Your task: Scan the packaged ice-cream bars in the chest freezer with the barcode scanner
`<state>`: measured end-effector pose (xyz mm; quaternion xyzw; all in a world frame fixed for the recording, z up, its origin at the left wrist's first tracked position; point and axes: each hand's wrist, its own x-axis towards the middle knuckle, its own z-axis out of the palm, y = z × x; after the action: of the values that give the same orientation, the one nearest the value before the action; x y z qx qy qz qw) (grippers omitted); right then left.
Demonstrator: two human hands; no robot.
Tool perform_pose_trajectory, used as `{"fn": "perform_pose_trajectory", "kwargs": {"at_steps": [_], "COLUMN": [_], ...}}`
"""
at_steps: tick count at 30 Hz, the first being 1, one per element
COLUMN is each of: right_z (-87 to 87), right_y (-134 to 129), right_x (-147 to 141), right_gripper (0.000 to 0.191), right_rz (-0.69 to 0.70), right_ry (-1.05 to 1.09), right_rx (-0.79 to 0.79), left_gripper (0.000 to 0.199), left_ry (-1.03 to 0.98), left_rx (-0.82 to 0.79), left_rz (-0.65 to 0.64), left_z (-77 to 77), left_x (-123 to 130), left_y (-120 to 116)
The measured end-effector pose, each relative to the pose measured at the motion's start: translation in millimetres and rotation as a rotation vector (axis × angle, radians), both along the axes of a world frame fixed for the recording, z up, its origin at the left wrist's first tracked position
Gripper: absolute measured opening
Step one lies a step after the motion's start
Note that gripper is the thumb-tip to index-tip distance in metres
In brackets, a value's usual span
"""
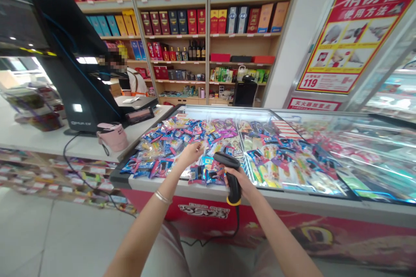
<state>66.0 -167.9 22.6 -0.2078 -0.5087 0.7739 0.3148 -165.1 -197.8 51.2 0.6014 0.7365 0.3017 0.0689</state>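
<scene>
In my right hand (238, 177) is a black barcode scanner (233, 188) with a yellow ring at its base. Its head points left over the chest freezer (143, 182), and a black cord hangs from the handle. My left hand (191, 153) reaches over the freezer's left section with fingers curled together; what they hold, if anything, is too small to make out. Below and around both hands lie wrapped ice creams (162, 166) in blue, pink and clear packets. A white wire divider (244, 156) stands right of the scanner.
Left of the freezer, a white counter (91, 149) carries a black checkout terminal (84, 95) and a pink pouch (112, 136). Behind it is a person (136, 82). Shelves of boxed bottles (175, 21) line the back. Glass lids (367, 147) cover the freezer's right side.
</scene>
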Motion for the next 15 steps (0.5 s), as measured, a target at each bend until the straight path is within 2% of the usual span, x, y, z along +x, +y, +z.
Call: {"fn": "perform_pose_trajectory", "kwargs": {"at_steps": [5,8,11,13,15], "right_z": [4.6,11.4,24.1,33.3,39.9], "right_y": [-2,9,29,45,60], "right_x": [-1,-2,-5,-7,-10], "right_gripper": [0.028,0.025,0.025,0.026,0.028], "right_rz": [0.022,0.100,0.156,0.186,0.248], "right_ry": [0.052,0.132,0.168,0.148,0.119], "right_rx": [-0.032,-0.116,-0.096,-0.004,0.076], "left_gripper": [0.033,0.044,0.049,0.050,0.052], "left_ry": [-0.636,-0.927,-1.019,-0.978,-0.850], "left_rx": [0.374,0.466,0.522,0.539,0.534], "left_rz": [-0.146,-0.185,-0.160,-0.133,-0.134], "left_z": [2.8,3.7,11.1,15.7,16.0], "left_x": [-11,-12,-20,-29,-37], "left_y": [39,71,97,108,114]}}
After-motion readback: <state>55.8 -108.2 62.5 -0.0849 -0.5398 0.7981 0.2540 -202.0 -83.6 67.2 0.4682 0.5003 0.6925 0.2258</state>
